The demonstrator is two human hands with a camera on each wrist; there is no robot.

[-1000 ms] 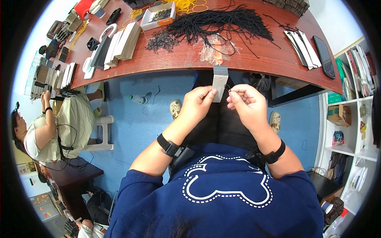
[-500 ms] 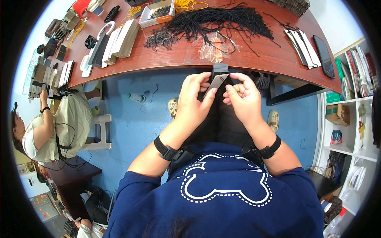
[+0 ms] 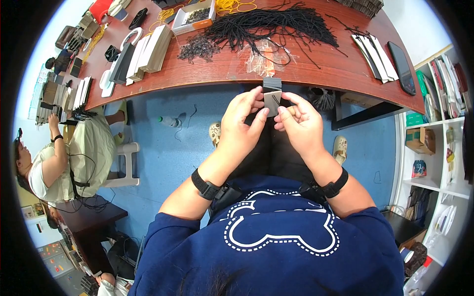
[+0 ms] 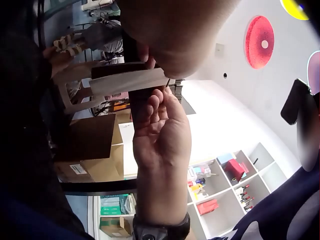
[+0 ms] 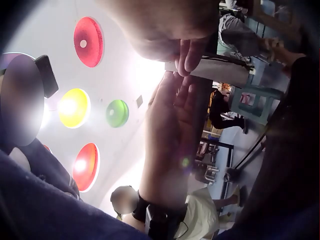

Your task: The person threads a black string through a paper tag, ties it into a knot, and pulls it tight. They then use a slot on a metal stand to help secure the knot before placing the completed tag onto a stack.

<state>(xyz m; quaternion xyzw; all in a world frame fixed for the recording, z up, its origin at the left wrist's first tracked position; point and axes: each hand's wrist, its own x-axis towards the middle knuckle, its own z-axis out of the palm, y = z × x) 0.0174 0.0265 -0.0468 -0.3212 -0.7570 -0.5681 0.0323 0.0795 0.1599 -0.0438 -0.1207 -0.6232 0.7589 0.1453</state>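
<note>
A small grey card (image 3: 271,109) is held upright at its left edge by the left hand (image 3: 240,118), thumb in front. A short black cord (image 3: 276,99) lies slanted across the card's upper face. Beside the right edge, the right hand (image 3: 302,121) has its thumb and index finger together on the cord's end, the other fingers curled. Just beyond the card stands a stack of dark grey cards (image 3: 272,84) at the table edge. In the left wrist view, the card (image 4: 125,82) shows edge-on and a dark tip (image 4: 168,83) shows above the right hand (image 4: 162,130).
On the red-brown table (image 3: 222,74) lie a heap of black cords (image 3: 276,27), loose black pieces (image 3: 198,48), a clear plastic bag (image 3: 266,58), a white box (image 3: 195,18), card stacks (image 3: 154,52) and a phone (image 3: 402,68). Another person (image 3: 74,158) sits at the left.
The grey card was lower and pinched near its middle, then tilted; now it faces the head view more squarely. Both hands have moved up, and the left fingers have spread around its edge.
</note>
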